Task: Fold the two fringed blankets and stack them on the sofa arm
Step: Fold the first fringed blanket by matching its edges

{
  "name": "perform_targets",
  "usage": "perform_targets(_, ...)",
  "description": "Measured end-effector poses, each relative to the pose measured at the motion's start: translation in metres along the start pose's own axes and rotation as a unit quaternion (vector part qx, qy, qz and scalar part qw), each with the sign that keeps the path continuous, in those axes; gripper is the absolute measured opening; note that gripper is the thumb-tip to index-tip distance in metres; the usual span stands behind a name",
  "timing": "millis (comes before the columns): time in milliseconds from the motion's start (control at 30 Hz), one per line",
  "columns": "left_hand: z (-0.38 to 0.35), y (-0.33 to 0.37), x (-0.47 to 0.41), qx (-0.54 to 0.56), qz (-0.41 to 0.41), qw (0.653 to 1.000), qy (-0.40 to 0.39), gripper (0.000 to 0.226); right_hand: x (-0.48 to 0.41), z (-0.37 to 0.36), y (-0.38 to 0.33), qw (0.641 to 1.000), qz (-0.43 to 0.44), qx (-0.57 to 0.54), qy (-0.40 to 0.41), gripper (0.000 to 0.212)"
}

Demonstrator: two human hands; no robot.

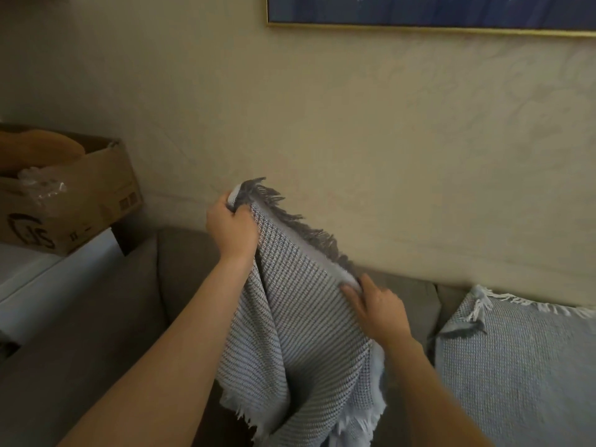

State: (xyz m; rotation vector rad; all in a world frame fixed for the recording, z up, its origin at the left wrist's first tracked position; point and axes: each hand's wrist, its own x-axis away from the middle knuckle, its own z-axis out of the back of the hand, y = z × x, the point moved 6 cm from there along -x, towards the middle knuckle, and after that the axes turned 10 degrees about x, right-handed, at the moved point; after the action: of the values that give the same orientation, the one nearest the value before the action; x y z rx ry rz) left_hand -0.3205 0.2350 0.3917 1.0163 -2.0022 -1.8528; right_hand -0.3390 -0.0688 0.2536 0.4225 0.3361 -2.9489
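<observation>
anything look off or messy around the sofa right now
Nothing looks damaged or spilled. The grey blanket hangs askew: the left hand grips one fringed corner high, while the right hand holds the same edge lower. The second blanket lies unfolded on the sofa with one corner flipped over.

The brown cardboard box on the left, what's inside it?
A tan rounded soft thing and crumpled clear plastic show; the brown cardboard box hides anything deeper.
</observation>
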Motion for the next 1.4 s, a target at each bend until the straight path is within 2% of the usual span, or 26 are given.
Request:
perform_targets(33,-0.001,-0.001,0.0,0.002,-0.001,1.0,0.003,0.023,-0.009,0.012,0.004,0.998,0.005,0.057,0.013,0.038)
perform_targets(100,-0.001,0.0,0.002,0.01,-0.007,1.0,0.016,0.021,-0.03,0.05,0.011,0.988,-0.045,0.091,0.116,0.026)
perform_targets(200,-0.004,0.002,0.002,0.027,-0.009,0.999,0.033,0.018,-0.047,0.117,0.006,0.943,-0.108,0.012,0.315,0.016)
perform_targets(233,-0.005,0.002,0.001,0.035,-0.008,0.999,0.036,0.019,-0.052,0.132,-0.001,0.931,-0.104,-0.002,0.35,0.018)
perform_targets(300,-0.006,0.001,-0.007,0.039,-0.009,0.998,0.051,0.024,-0.057,0.145,-0.019,0.926,-0.076,0.018,0.369,0.02)
perform_targets(400,-0.005,0.0,-0.013,0.017,0.002,0.996,0.084,0.033,-0.059,0.137,-0.035,0.936,-0.045,0.044,0.347,0.015)
perform_targets(500,0.001,-0.013,-0.009,0.028,0.045,0.994,0.092,0.031,-0.06,0.118,-0.026,0.955,-0.07,-0.116,0.264,0.015)
perform_targets(567,0.009,-0.029,-0.008,0.032,0.074,0.991,0.107,0.027,-0.059,0.111,-0.024,0.94,-0.056,-0.268,0.203,0.014)
perform_targets(633,0.015,-0.045,-0.008,0.05,0.114,0.984,0.125,0.025,-0.056,0.108,-0.026,0.909,-0.052,-0.395,0.12,0.014)
perform_targets(700,0.016,-0.051,-0.001,0.045,0.144,0.98,0.13,0.026,-0.051,0.099,-0.024,0.894,-0.054,-0.442,0.057,0.016)
perform_targets(767,0.015,-0.056,0.006,0.027,0.157,0.98,0.121,0.027,-0.048,0.088,-0.018,0.883,-0.077,-0.461,0.036,0.004)
perform_targets(800,0.013,-0.06,0.01,0.014,0.164,0.98,0.112,0.025,-0.046,0.082,-0.014,0.875,-0.102,-0.472,0.041,0.005)
perform_targets(900,0.004,-0.067,0.015,0.033,0.207,0.977,0.043,0.025,-0.044,0.069,-0.004,0.854,-0.196,-0.474,0.087,0.018)
perform_targets(967,-0.005,-0.068,0.021,0.034,0.246,0.967,-0.062,0.03,-0.043,0.069,-0.003,0.862,-0.222,-0.438,0.124,0.022)
perform_targets(1033,-0.017,-0.067,0.03,0.015,0.255,0.949,-0.183,0.039,-0.043,0.072,-0.012,0.87,-0.207,-0.424,0.143,0.011)
perform_targets(1167,-0.045,-0.055,0.058,0.019,0.163,0.914,-0.371,0.054,-0.044,0.075,-0.045,0.899,-0.091,-0.411,0.121,0.009)
perform_targets(1267,-0.057,-0.051,0.077,0.005,0.139,0.882,-0.451,0.046,-0.043,0.065,-0.06,0.93,-0.031,-0.352,0.097,0.011)
perform_targets(1367,-0.058,-0.053,0.083,-0.053,0.134,0.862,-0.486,0.026,-0.04,0.061,-0.058,0.946,-0.049,-0.298,0.114,0.007)
perform_targets(1400,-0.057,-0.054,0.082,-0.077,0.124,0.858,-0.492,0.021,-0.039,0.061,-0.056,0.948,-0.059,-0.29,0.121,0.013)
